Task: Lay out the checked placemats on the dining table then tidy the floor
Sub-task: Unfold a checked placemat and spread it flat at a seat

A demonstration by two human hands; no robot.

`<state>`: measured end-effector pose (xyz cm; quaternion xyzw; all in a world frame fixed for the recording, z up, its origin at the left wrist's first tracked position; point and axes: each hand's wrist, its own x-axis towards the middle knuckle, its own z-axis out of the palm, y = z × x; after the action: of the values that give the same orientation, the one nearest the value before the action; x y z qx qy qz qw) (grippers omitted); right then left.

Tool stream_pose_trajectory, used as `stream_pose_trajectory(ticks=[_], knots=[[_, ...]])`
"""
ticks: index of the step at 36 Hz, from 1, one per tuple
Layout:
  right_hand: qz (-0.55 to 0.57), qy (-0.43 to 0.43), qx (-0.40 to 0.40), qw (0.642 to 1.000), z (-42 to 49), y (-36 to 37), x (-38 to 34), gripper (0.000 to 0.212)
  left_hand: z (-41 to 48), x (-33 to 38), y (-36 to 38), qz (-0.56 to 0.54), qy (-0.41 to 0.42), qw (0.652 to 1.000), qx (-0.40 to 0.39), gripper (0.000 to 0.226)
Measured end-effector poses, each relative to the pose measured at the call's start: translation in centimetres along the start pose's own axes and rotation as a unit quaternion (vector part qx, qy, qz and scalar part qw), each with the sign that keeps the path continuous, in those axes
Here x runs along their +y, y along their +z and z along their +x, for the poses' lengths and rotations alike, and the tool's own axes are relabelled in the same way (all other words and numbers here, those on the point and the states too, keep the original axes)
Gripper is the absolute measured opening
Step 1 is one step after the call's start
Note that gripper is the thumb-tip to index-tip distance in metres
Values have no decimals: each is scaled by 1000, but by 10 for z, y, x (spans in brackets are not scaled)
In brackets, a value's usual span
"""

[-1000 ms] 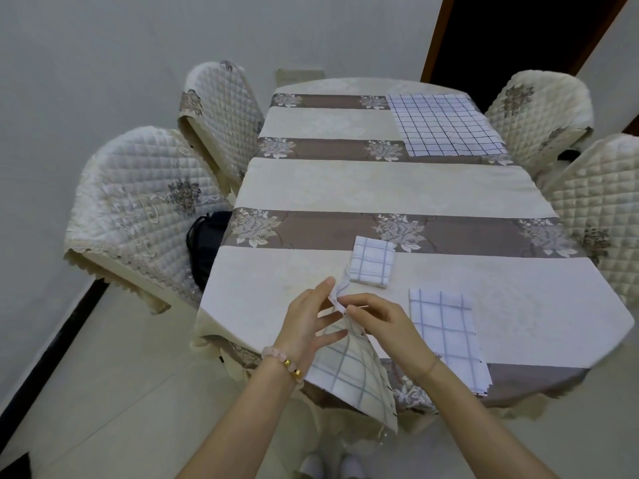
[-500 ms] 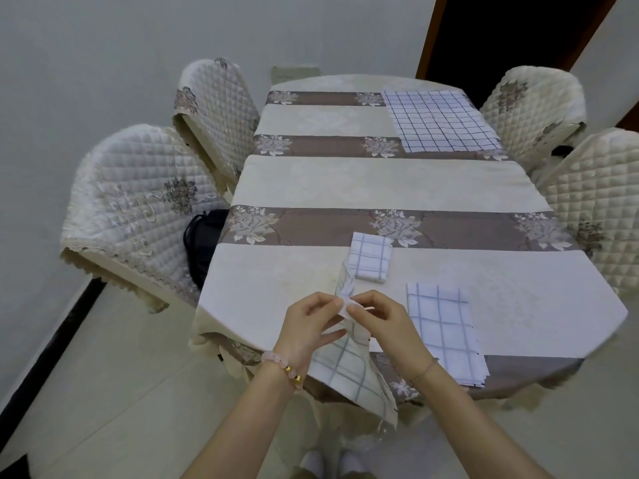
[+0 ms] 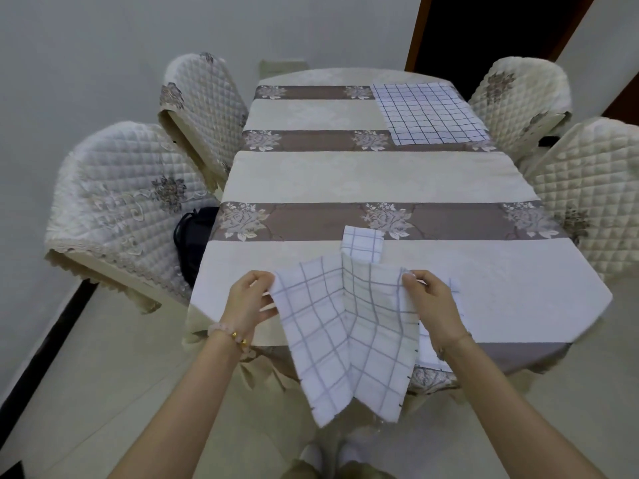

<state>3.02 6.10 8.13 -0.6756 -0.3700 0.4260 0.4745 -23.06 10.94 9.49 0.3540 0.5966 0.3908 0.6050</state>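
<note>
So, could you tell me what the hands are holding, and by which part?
The left hand and right hand each pinch a top corner of one placemat, which hangs half unfolded.

Home dining room; long counter (image 3: pixel 501 288) draped in a cream cloth (image 3: pixel 373 178) with brown floral bands; four chairs (image 3: pixel 128 202) in quilted, embroidered covers, two per side; checked placemat (image 3: pixel 428 112) laid flat at the far right; pale tiled floor (image 3: pixel 86 392) with dark skirting (image 3: pixel 52 340); plain white walls (image 3: pixel 103 46); dark doorway (image 3: pixel 491 36), wood-framed, beyond the far end; black bag (image 3: pixel 193 243) beside the near left chair.
</note>
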Motion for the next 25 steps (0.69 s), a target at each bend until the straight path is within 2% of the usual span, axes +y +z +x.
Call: stream_pose_trajectory(ticks=[5, 8, 13, 18, 21, 25], knots=[[-17, -4, 49, 999, 26, -8, -2, 14, 31, 5, -20, 56, -7, 998, 32, 18], [-35, 13, 66, 997, 43, -13, 1, 12, 50, 6, -28, 104, -3, 992, 68, 18], [-52, 53, 78, 994, 64, -22, 10, 14, 80, 1, -30, 123, -19, 987, 100, 17], [-5, 140, 21, 990, 69, -25, 18, 23, 90, 3, -18, 139, -6, 983, 118, 16], [13, 170, -31, 985, 59, -27, 22, 21, 101, 0, -20, 146, -20, 979, 138, 14], [-67, 174, -90, 978, 42, -33, 35, 29, 110, -7, -29, 150, -34, 975, 158, 13]])
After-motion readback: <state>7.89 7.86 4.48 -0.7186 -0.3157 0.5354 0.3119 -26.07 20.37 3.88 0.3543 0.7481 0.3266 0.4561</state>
